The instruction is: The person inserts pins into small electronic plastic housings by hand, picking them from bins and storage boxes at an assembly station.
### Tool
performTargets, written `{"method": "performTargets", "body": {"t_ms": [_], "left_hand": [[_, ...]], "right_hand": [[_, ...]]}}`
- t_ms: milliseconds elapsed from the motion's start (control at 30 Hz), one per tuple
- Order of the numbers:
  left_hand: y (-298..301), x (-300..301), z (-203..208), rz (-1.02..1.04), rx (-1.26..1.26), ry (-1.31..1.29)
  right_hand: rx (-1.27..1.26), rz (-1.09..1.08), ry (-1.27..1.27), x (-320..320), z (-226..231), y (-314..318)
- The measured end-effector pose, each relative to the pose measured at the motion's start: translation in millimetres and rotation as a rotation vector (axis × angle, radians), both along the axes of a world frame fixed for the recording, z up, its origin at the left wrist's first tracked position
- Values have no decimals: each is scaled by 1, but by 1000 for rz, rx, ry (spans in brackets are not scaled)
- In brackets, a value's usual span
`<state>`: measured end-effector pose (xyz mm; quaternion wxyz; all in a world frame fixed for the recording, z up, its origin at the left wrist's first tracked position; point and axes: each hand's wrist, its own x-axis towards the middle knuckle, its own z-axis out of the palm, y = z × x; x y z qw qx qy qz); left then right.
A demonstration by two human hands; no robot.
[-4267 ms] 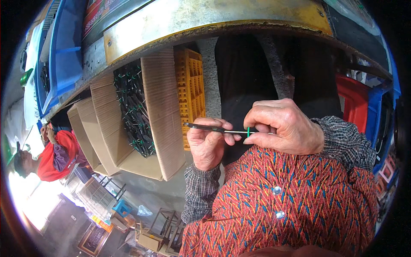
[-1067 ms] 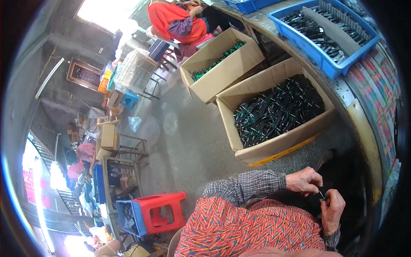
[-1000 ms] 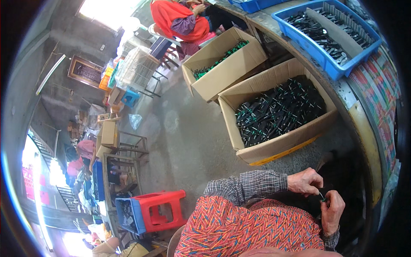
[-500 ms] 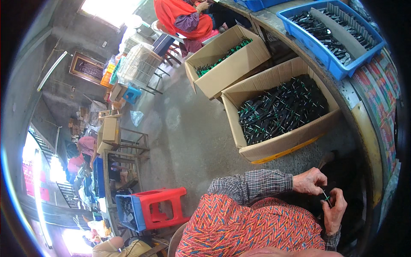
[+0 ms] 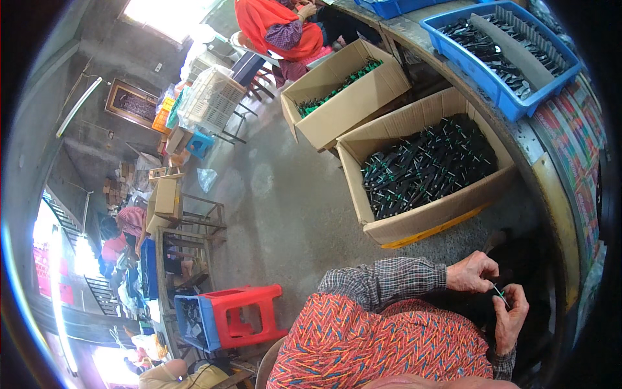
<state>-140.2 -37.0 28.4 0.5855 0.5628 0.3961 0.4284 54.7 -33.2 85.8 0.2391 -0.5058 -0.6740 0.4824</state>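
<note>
My left hand (image 5: 473, 271) and my right hand (image 5: 511, 318) are close together at the lower right, by the workbench edge. Between their fingertips is a small piece with a thin pale rod and a bit of green (image 5: 500, 294). The fingers of both hands are pinched on it. Whatever else of it there is blends into the dark area behind. Just beyond my hands stands an open cardboard box (image 5: 427, 223), heaped with black parts (image 5: 431, 165) that carry green bits and thin shiny rods.
A second cardboard box (image 5: 343, 110) holds green and black parts. On the workbench (image 5: 447, 65) sits a blue tray (image 5: 476, 78) of dark metal parts with a divider. A red stool (image 5: 249, 316) is at lower left. A person in red (image 5: 278, 32) sits at the back.
Both hands have moved slightly, and the rod between them has tilted over to another angle. The boxes and tray stay in place.
</note>
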Motion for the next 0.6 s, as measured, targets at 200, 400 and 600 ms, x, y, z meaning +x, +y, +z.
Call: {"method": "performTargets", "body": {"t_ms": [200, 400, 600], "left_hand": [[2, 0, -4, 39, 64, 57], [-3, 11, -1, 18, -1, 10], [-4, 9, -3, -14, -81, 121]], "right_hand": [[78, 9, 9, -9, -5, 2], [7, -55, 46, 3, 6, -6], [150, 39, -66, 11, -2, 1]]}}
